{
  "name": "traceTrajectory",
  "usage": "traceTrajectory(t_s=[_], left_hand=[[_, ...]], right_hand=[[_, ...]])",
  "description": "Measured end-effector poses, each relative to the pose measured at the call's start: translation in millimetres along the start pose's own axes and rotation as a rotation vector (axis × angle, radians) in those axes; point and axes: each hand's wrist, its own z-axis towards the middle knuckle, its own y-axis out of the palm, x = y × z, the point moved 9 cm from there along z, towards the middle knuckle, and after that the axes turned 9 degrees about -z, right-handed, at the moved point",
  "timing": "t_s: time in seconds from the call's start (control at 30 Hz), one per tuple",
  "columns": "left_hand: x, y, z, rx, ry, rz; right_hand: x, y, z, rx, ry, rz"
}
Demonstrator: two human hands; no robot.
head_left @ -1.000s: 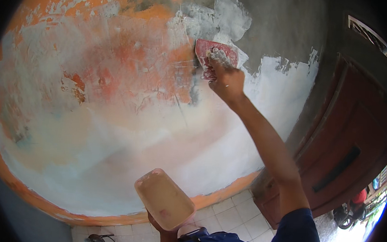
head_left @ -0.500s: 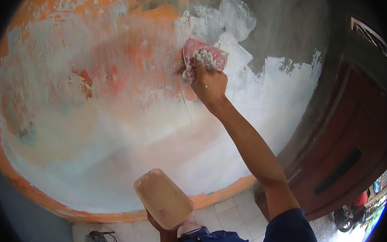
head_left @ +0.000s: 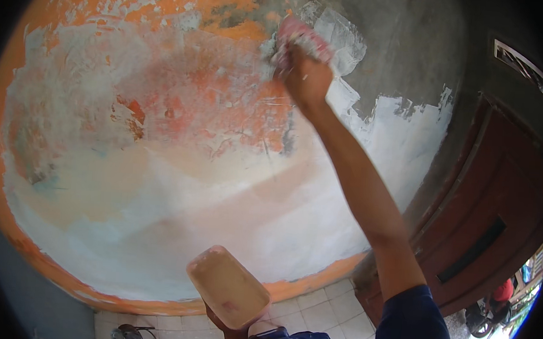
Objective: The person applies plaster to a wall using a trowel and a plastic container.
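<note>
My right arm reaches up to the wall [head_left: 207, 209]. My right hand [head_left: 311, 82] is closed on a pink flat putty spreader [head_left: 304, 36], slightly blurred by motion and smeared with white putty. The spreader is at the wall, beside the border of orange paint, bare grey plaster and a white putty patch [head_left: 344, 40]. Low in front of me, my left hand [head_left: 219, 320] supports a tan, rectangular, round-cornered tray [head_left: 230, 288] with a pinkish spot on it. Most of the left hand's fingers are hidden behind the tray.
At the right is a dark red-brown door [head_left: 494, 183] with a vent [head_left: 523, 70] above it. White floor tiles [head_left: 328, 306] meet the wall's orange lower border. A dark metal-legged object [head_left: 131, 335] stands at the lower left. Beyond the door, a motorbike [head_left: 483, 319] is partly visible outside.
My right hand has moved the spreader up and a little right along the wall. A bare orange and grey strip shows where the hand was. My left hand still holds the tray low.
</note>
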Motion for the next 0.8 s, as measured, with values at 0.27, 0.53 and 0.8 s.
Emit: traceTrajectory(t_s=[0.27,0.53,0.8], left_hand=[[0.7,-39.6,11.9,-0.069,0.043,0.195],[-7.1,-7.6,12.9,-0.161,-0.018,0.185],[6.3,-74.9,23.6,-0.077,0.077,0.136]], right_hand=[[4.8,-67.2,8.9,0.093,-0.146,0.202],[-6.4,-13.2,3.2,-0.030,-0.051,0.051],[26.6,-78.7,11.4,-0.034,-0.050,0.223]])
